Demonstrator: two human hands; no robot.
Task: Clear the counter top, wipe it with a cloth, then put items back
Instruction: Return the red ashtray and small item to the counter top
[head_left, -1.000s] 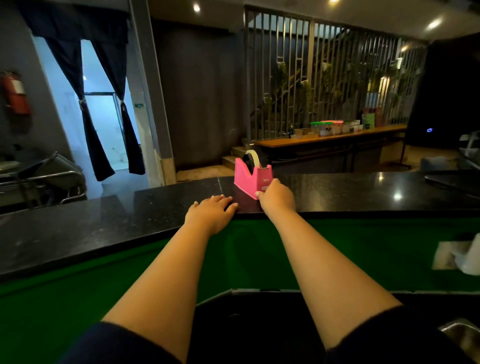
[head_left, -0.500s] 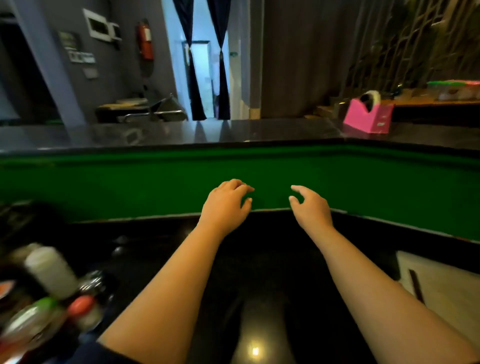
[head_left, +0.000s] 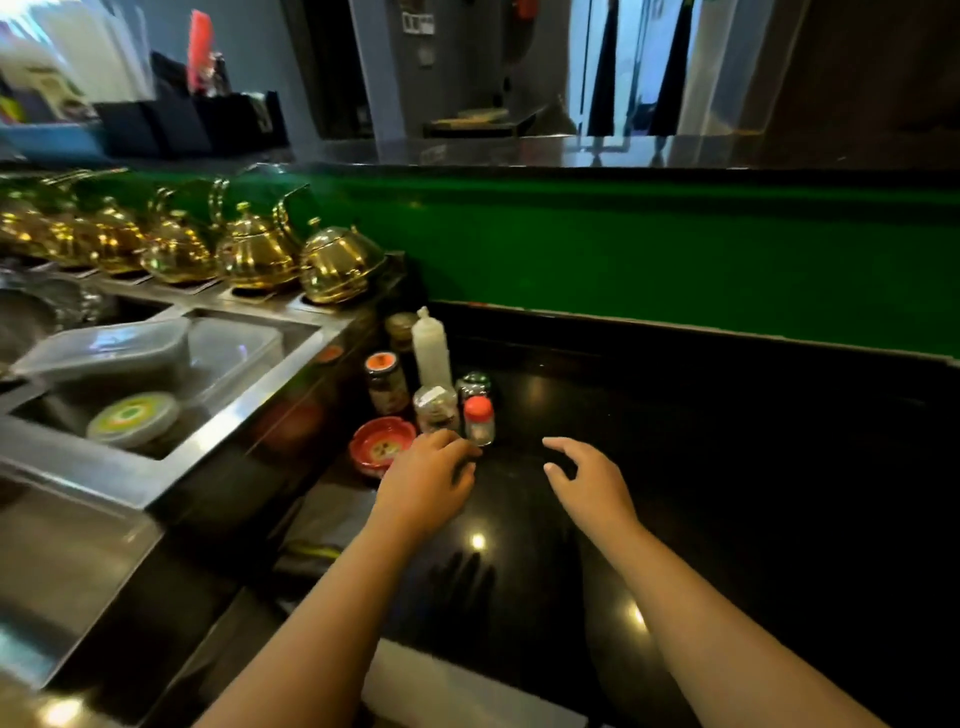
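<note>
A cluster of condiment containers stands at the left end of the black counter top (head_left: 701, 441): a small shaker with a red cap (head_left: 479, 420), a clear jar (head_left: 435, 408), a white squeeze bottle (head_left: 431, 347), a jar with an orange lid (head_left: 385, 382) and a red dish (head_left: 382, 446). My left hand (head_left: 426, 480) hovers just in front of the clear jar and the red-capped shaker, fingers loosely bent, holding nothing. To the right, my right hand (head_left: 587, 478) floats above the counter with fingers relaxed and empty.
A steel sink (head_left: 249, 415) on the left holds plastic tubs and a round lid. Several brass teapots (head_left: 340, 262) line the ledge behind it. A green wall (head_left: 675, 260) rises to a raised black bar top (head_left: 571, 150). A dark cloth (head_left: 327, 519) lies beside my left forearm.
The view has swung left and down from the pink tape dispenser on the raised top. Both hands left that ledge and came down over the lower counter near the condiment containers.
</note>
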